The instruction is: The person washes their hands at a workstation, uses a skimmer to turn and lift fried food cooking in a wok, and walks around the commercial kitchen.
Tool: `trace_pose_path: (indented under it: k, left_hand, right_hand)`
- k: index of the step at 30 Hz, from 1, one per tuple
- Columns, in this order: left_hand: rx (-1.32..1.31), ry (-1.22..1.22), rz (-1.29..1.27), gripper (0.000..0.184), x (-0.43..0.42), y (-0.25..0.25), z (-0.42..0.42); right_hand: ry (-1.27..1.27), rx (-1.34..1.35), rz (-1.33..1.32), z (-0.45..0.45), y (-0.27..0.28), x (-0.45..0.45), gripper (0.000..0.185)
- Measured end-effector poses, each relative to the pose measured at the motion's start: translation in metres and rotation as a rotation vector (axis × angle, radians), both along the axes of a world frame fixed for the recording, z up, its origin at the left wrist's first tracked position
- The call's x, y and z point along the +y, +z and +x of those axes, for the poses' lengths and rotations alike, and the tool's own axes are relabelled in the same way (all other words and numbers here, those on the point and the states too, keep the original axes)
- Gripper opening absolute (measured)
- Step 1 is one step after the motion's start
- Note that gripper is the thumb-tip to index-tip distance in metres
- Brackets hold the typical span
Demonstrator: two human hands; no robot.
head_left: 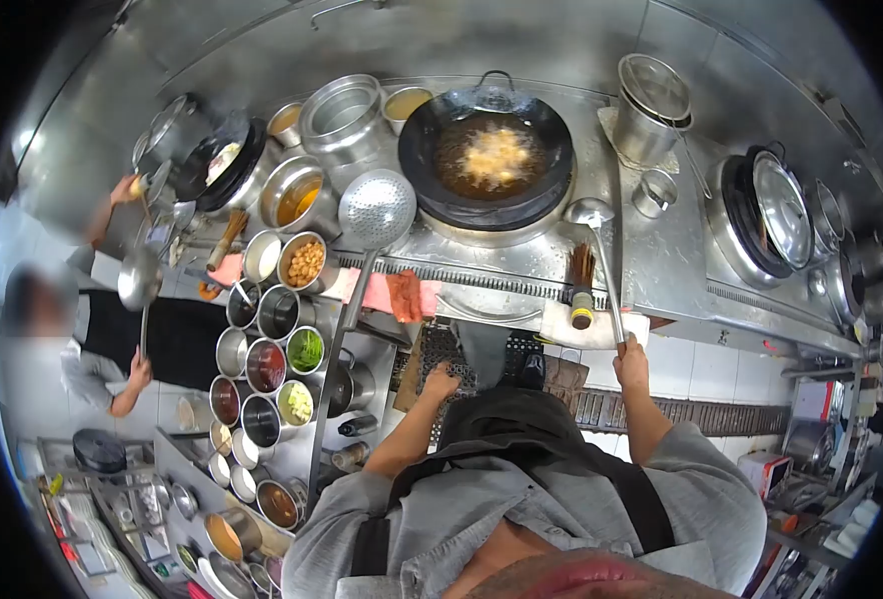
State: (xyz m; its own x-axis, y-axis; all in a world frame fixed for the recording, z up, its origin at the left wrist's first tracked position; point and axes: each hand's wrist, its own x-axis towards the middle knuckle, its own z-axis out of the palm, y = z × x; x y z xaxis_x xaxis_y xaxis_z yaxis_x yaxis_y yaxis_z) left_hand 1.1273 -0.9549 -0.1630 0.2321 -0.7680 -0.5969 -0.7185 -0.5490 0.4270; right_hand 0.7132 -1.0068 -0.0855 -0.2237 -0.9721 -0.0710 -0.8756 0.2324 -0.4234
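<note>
My right hand (pixel 632 363) grips the end of a long-handled ladle (pixel 604 262), whose bowl rests on the steel counter right of the wok. My left hand (pixel 441 381) hangs below the counter edge, fingers curled in, with nothing visible in it. Ahead, a black wok (pixel 428 130) sits on the stove with dark oil in it. Pale golden pieces of food (pixel 498 155) bubble in the middle of the oil. A perforated skimmer (pixel 378 208) lies across the counter left of the wok, its handle sticking out over the edge.
A bamboo brush (pixel 580 270) and white cloth (pixel 601 327) lie near the ladle. Several ingredient pots, including peanuts (pixel 307 264) and chopped greens (pixel 305 349), stand left. A strainer-topped pot (pixel 649 130) stands right. Another person (pixel 102 339) holds a ladle (pixel 141 280) at far left.
</note>
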Motion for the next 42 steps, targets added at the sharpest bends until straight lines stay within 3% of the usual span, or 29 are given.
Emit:
trace_pose_path:
  k: [1,3,4,6,10,14,16,19,21,22,24,25,27,28,29,31,33,35,37,39,40,42]
  left_hand:
    - [-0.006,0.021,-0.005,0.062,0.007,0.006,0.009]
    - [0.185,-0.09,0.128,0.059,0.015,0.019,0.028]
    - [0.179,-0.075,0.118,0.059,0.018,0.022,0.035]
    - [0.294,0.096,0.034,0.053,0.024,0.027,0.049]
    - [0.307,0.131,-0.083,0.05,0.026,0.081,0.049]
    - [0.774,-0.002,-0.269,0.044,0.027,0.107,0.023]
    - [0.927,-0.145,-0.289,0.036,0.02,0.145,-0.001]
    - [1.085,-0.235,-0.331,0.04,0.009,0.208,-0.029]
    - [1.272,-0.205,-0.496,0.033,0.0,0.218,-0.044]
    - [1.293,0.02,-0.444,0.029,-0.005,0.225,-0.042]
    - [1.301,0.377,-0.4,0.022,-0.017,0.238,-0.027]
    - [1.292,0.404,-0.439,0.022,-0.025,0.226,-0.015]
    - [1.321,0.611,-0.62,0.017,-0.035,0.237,-0.007]
    - [1.301,0.616,-0.618,0.012,-0.038,0.235,0.005]
    - [1.267,0.648,-0.597,0.009,-0.043,0.234,0.016]
    - [1.207,0.768,-0.626,0.009,-0.052,0.236,0.035]
    - [1.329,0.767,-0.624,0.006,-0.059,0.234,0.057]
    - [1.217,0.836,-0.63,0.007,-0.059,0.267,0.053]
    - [1.287,0.76,-0.68,0.011,-0.068,0.27,0.054]
    - [1.027,0.839,-0.7,0.015,-0.093,0.264,0.063]
    - [0.966,0.764,-0.724,0.013,-0.112,0.247,0.081]
    - [0.895,0.882,-0.805,0.01,-0.157,0.235,0.113]
  right_hand:
    - [0.021,-0.006,-0.005,0.0,-0.001,-0.005,0.04]
    - [-0.082,0.011,0.081,-0.006,-0.006,-0.018,0.022]
    - [-0.062,-0.05,-0.054,-0.005,0.004,-0.017,0.016]
    - [-0.063,-0.133,-0.126,-0.008,-0.001,-0.01,0.016]
    - [-0.114,-0.319,-0.152,0.027,0.049,0.046,0.013]
    - [-0.074,-0.532,-0.071,0.084,0.107,0.092,0.013]
    - [-0.079,-0.939,0.262,0.114,0.13,0.097,0.014]
    - [0.109,-1.29,0.396,0.175,0.163,0.079,0.015]
    - [0.286,-1.391,0.453,0.206,0.162,0.057,0.013]
    - [0.316,-1.432,0.465,0.226,0.17,0.044,0.01]
    - [0.478,-1.375,0.484,0.251,0.156,0.015,0.02]
    - [0.479,-1.385,0.481,0.258,0.141,0.006,0.02]
    - [0.863,-1.035,0.104,0.267,0.12,-0.009,0.031]
    - [0.614,-1.163,0.511,0.264,0.164,-0.004,0.04]
    - [0.617,-1.179,0.504,0.261,0.16,-0.007,0.04]
    - [0.623,-1.008,0.391,0.234,0.14,-0.014,0.039]
    - [0.509,-1.019,0.366,0.199,0.121,-0.024,0.04]
    - [0.483,-0.959,0.313,0.168,0.119,-0.034,0.038]
    - [0.446,-0.89,0.259,0.142,0.119,-0.045,0.036]
    - [0.49,-0.743,0.107,0.121,0.119,-0.058,0.035]
    - [0.493,-0.702,0.054,0.113,0.12,-0.065,0.035]
    - [0.427,-0.654,-0.012,0.099,0.118,-0.075,0.035]
